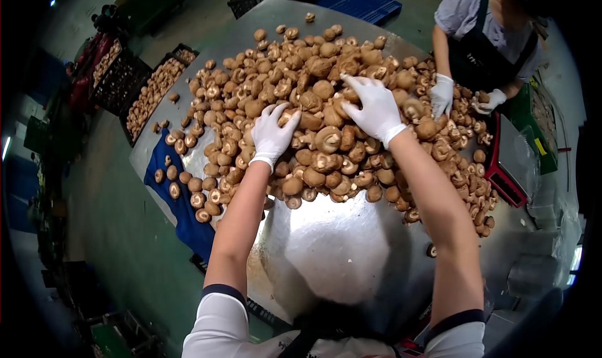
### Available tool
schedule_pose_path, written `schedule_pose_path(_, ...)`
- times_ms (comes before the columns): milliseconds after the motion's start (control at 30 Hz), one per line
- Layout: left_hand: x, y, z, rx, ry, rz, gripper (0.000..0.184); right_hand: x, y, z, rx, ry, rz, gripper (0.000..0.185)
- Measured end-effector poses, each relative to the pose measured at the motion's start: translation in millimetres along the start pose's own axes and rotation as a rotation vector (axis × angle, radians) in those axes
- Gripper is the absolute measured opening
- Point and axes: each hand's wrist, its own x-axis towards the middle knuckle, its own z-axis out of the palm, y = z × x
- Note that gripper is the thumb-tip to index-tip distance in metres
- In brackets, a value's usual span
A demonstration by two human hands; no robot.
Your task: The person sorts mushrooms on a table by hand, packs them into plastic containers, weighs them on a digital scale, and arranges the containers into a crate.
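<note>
A wide heap of brown mushrooms [328, 139] covers much of a metal table [326, 239]. White gloves cover both hands. My left hand [273, 134] lies on the near left part of the heap, its fingers and thumb curved around a mushroom [288, 117]. Farther right and a little higher, my right hand [376, 110] rests over the heap with thumb and fingers spread apart. Mushrooms lie beneath its fingertips, and none is plainly gripped. Parts of the heap are hidden under both hands and my right forearm.
Across the table at right, a co-worker's gloved hand [442, 96] touches the heap; their other hand [490, 101] holds a mushroom. A red-edged scale [506, 160] stands near them. Blue cloth [164, 176] hangs over the left edge. Crates of mushrooms [153, 97] stand beyond it.
</note>
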Motion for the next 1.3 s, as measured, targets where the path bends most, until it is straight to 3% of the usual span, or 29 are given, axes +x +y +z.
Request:
schedule_pose_path(67,-9,8,-1,-0.055,-0.028,0.014,0.058,-13,-7,22,0.159,0.123,0.145,0.053)
schedule_pose_path(133,-22,3,15,-0.119,0.035,0.026,0.058,-28,-8,23,0.156,0.153,0.126,0.047)
schedule_pose_path(200,-33,5,19,-0.104,0.063,0.02,0.056,-44,-4,20,0.157,0.048,0.161,0.043)
schedule_pose_path(333,-59,29,18,-0.145,0.18,0.056,0.055,-78,12,13,0.309,0.055,0.257,0.041)
schedule_pose_path(367,-65,36,14,-0.204,0.087,0.031,0.055,-88,18,11,0.316,0.03,0.283,0.041)
schedule_pose_path(400,-72,42,17,-0.217,0.182,0.123,0.046,-99,22,7,0.319,0.005,0.313,0.041)
schedule_pose_path(500,-91,64,22,-0.284,0.262,0.227,0.046,-127,29,-5,0.228,-0.025,0.242,0.043)
schedule_pose_path(567,-108,78,38,-0.336,0.142,0.272,0.052,-149,28,-6,0.105,-0.021,0.127,0.046)
schedule_pose_path(700,-166,101,72,-0.479,0.033,0.241,0.073,-186,8,-2,-0.156,-0.123,0.197,0.054)
schedule_pose_path(833,-210,98,74,-0.437,-0.079,0.319,0.071,-238,-19,-6,-0.076,-0.068,0.258,0.053)
schedule_pose_path(1000,-247,87,50,-0.454,-0.332,0.417,0.072,-301,-24,-15,0.088,0.205,0.548,0.047)
schedule_pose_path(1067,-261,89,18,-0.402,-0.359,0.387,0.071,-334,-16,-17,0.251,0.06,0.682,0.049)
schedule_pose_path(1133,-267,62,3,-0.603,-0.26,0.434,0.067,-342,-33,-45,0.353,0.158,0.817,0.047)
schedule_pose_path(1167,-269,54,-30,-0.691,-0.267,0.329,0.058,-348,-43,-61,0.335,0.256,0.799,0.047)
schedule_pose_path(1200,-294,16,-18,-0.631,-0.121,0.225,0.052,-352,-55,-78,0.314,0.355,0.778,0.048)
schedule_pose_path(1267,-306,-23,-44,-0.307,0.145,0.068,0.054,-375,-84,-109,0.44,0.366,0.946,0.05)
schedule_pose_path(1300,-314,-48,-47,-0.291,0.172,0.0,0.055,-394,-95,-115,0.468,0.362,1.001,0.051)
